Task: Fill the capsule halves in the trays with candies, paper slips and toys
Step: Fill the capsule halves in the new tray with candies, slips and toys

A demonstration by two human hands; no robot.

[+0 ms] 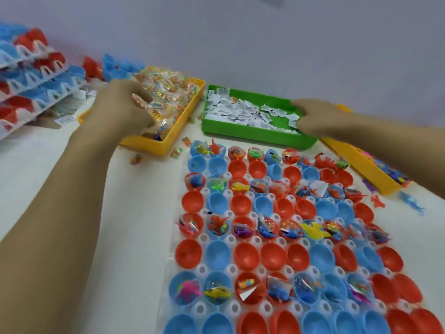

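Two bare forearms show, one at the left and one at the right, with no sleeve, glove, watch or band anywhere along them. The left hand [125, 102] and the right hand [317, 116] are bare too, with no rings on the fingers that can be made out through the blur.

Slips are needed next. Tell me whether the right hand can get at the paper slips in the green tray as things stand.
Probably yes. The right hand already rests at the open green tray's near right corner, the paper slips lie loose and uncovered beside it, and nothing stands between.
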